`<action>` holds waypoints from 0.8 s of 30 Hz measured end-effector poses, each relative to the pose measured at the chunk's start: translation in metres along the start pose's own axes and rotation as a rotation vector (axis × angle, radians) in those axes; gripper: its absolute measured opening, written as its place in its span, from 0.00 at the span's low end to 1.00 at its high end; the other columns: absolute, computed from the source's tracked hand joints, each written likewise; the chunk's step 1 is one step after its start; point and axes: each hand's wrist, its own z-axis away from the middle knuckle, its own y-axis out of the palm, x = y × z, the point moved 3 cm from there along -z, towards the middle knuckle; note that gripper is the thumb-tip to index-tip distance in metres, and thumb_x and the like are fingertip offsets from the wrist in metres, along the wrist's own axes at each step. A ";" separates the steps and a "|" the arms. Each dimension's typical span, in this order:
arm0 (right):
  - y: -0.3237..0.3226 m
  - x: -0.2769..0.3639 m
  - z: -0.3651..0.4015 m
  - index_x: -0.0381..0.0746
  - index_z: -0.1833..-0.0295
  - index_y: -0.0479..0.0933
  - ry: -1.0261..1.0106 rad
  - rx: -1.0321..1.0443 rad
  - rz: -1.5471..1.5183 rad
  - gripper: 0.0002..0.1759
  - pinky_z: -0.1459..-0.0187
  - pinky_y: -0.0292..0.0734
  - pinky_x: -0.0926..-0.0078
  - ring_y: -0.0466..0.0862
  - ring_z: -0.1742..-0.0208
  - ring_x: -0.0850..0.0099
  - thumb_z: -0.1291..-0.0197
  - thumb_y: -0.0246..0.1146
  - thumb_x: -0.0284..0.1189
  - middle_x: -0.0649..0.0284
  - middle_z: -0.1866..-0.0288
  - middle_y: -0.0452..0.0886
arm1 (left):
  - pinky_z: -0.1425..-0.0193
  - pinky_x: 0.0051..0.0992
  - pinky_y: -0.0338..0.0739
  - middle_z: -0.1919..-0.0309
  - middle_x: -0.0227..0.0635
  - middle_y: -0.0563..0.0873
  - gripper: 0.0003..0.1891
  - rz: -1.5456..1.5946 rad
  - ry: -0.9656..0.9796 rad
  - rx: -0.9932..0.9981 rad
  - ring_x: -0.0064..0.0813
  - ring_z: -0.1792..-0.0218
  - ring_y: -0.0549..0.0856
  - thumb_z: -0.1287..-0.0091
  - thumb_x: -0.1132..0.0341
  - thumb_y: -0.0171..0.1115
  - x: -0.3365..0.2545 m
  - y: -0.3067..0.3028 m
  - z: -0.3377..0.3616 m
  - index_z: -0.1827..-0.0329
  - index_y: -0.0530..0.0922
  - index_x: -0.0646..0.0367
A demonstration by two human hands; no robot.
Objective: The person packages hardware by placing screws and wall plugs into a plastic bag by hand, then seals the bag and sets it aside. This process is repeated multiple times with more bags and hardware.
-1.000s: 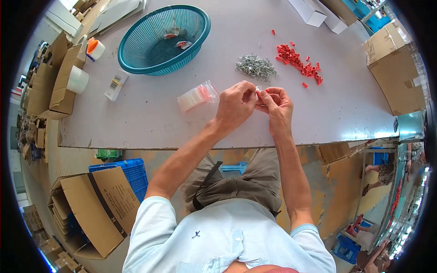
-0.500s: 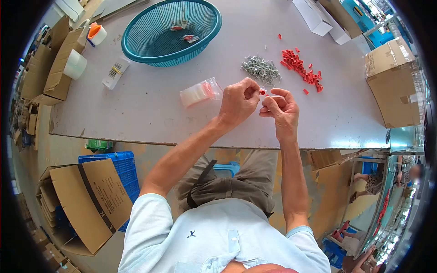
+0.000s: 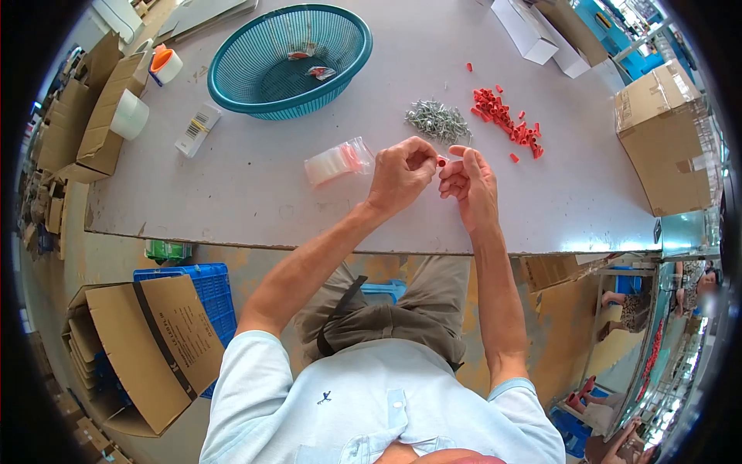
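Note:
My left hand [image 3: 400,175] is closed around a small clear bag with a red plastic plug [image 3: 441,162] showing at its fingertips. My right hand [image 3: 468,187] sits just right of it, fingers spread and nearly touching the plug, with nothing in its grip. Both hover over the grey table [image 3: 232,193] near its front edge. A stack of small clear bags [image 3: 336,162] lies left of my left hand. Behind the hands are a pile of silver screws [image 3: 437,120] and a pile of red plugs [image 3: 506,120].
A teal basket [image 3: 290,58] holding two filled packets stands at the back left. Tape rolls [image 3: 130,114] and cardboard boxes [image 3: 100,131] line the left edge. A large carton [image 3: 665,139] stands at the right, white boxes [image 3: 533,27] behind. A blue crate [image 3: 205,282] sits below.
My right hand has let go of the small bag and spread its fingers. My left hand keeps the bag with the red plug. The view shifted slightly.

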 end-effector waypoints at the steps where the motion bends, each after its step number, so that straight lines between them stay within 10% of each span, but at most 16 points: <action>1: 0.000 0.001 0.003 0.33 0.41 0.74 -0.019 0.010 0.043 0.20 0.72 0.83 0.79 0.85 0.73 0.77 0.29 0.71 0.32 0.61 0.67 0.86 | 0.63 0.22 0.85 0.67 0.35 0.91 0.03 -0.001 0.003 -0.005 0.17 0.67 0.88 0.29 0.77 0.66 0.000 -0.001 -0.001 0.56 0.84 0.67; 7: -0.005 -0.011 0.002 0.34 0.51 0.80 -0.248 -0.048 0.478 0.10 0.69 0.83 0.78 0.86 0.71 0.76 0.31 0.70 0.28 0.63 0.67 0.86 | 0.64 0.24 0.85 0.64 0.37 0.91 0.06 -0.146 0.200 0.017 0.20 0.65 0.90 0.32 0.77 0.67 -0.006 0.005 0.008 0.54 0.83 0.65; 10: -0.002 -0.008 0.007 0.34 0.56 0.82 -0.562 -0.161 0.821 0.06 0.69 0.82 0.77 0.86 0.70 0.77 0.31 0.69 0.26 0.63 0.68 0.86 | 0.63 0.25 0.85 0.66 0.38 0.91 0.06 -0.488 0.614 -0.027 0.22 0.65 0.91 0.33 0.78 0.68 -0.018 0.008 0.013 0.55 0.84 0.64; 18: -0.014 -0.004 0.010 0.36 0.56 0.84 -0.588 -0.150 0.829 0.06 0.68 0.79 0.78 0.83 0.70 0.78 0.32 0.71 0.27 0.65 0.67 0.85 | 0.66 0.23 0.81 0.73 0.34 0.89 0.04 -0.027 -0.020 -0.040 0.18 0.72 0.86 0.33 0.74 0.67 -0.005 -0.007 -0.001 0.60 0.85 0.66; 24: 0.004 0.011 0.013 0.38 0.53 0.86 -0.729 -0.089 0.751 0.09 0.67 0.75 0.82 0.83 0.64 0.79 0.33 0.73 0.31 0.66 0.58 0.85 | 0.69 0.22 0.78 0.73 0.33 0.88 0.08 0.030 -0.133 0.046 0.16 0.72 0.84 0.30 0.70 0.65 -0.006 -0.006 0.000 0.60 0.85 0.69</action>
